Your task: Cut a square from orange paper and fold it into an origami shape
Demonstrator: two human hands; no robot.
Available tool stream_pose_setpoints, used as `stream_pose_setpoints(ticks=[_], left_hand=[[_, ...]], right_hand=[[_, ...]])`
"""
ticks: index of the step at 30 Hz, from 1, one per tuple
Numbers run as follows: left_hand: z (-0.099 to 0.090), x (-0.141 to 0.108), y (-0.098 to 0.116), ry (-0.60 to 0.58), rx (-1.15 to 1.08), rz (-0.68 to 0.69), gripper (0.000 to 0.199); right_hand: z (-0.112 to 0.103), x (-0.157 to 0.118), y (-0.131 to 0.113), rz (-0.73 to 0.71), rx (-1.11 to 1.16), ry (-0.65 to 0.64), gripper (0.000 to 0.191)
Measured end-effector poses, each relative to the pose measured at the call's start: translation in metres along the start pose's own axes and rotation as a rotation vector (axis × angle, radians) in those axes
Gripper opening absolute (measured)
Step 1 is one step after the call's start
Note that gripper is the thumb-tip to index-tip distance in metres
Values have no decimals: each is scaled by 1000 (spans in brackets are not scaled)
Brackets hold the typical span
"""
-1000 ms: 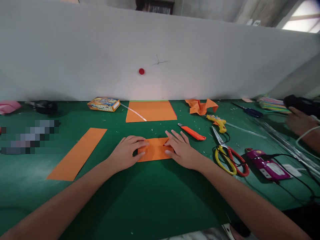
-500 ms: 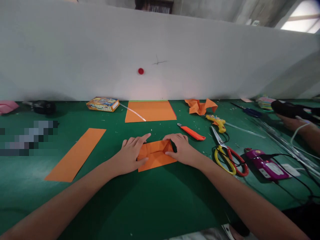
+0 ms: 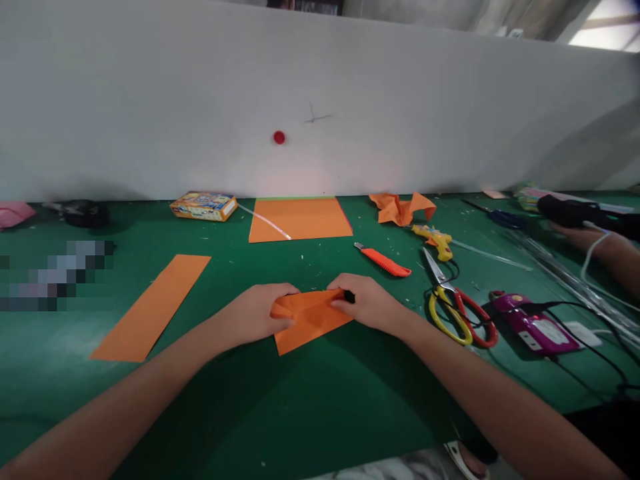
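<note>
A folded piece of orange paper [image 3: 313,319] is held between both hands above the green table. My left hand [image 3: 260,310] pinches its left end, thumb in front and fingers behind. At the right end, my right hand [image 3: 367,303] grips the paper between thumb and fingers. The paper's lower left corner points down toward me. Beyond the hands lies a stack of orange sheets [image 3: 300,220], and a long orange strip [image 3: 153,310] rests to the left.
On the green table [image 3: 280,413] are an orange cutter [image 3: 385,263], crumpled orange paper [image 3: 403,209], a yellow glue gun [image 3: 435,242], scissors [image 3: 457,307], a purple power socket [image 3: 537,325] with cables, and a small box [image 3: 204,206]. Another person's hand [image 3: 580,239] is at the right.
My left fingers have closed down onto the paper, where the index finger was raised before. The paper has tilted and its upper fold looks flatter. The other person's hand has shifted slightly.
</note>
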State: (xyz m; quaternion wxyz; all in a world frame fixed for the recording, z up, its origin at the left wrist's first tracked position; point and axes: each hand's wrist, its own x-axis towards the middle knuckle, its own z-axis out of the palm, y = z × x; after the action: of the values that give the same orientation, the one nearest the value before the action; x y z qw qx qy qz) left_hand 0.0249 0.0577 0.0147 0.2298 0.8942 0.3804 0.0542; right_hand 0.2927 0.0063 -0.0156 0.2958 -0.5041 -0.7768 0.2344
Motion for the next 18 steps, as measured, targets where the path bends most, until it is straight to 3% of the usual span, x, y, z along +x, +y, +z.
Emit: stream_pose_setpoints(ticks=[10, 14, 18], left_hand=[[1, 2, -4, 104, 88, -14, 10], [8, -1, -1, 155, 183, 44, 16], [20, -12, 14, 179, 291, 132, 28]], right_hand=[[-1, -1, 6, 17, -26, 46, 13], [-3, -3, 7, -44, -76, 12, 26], [-7, -6, 7, -236, -216, -69, 38]])
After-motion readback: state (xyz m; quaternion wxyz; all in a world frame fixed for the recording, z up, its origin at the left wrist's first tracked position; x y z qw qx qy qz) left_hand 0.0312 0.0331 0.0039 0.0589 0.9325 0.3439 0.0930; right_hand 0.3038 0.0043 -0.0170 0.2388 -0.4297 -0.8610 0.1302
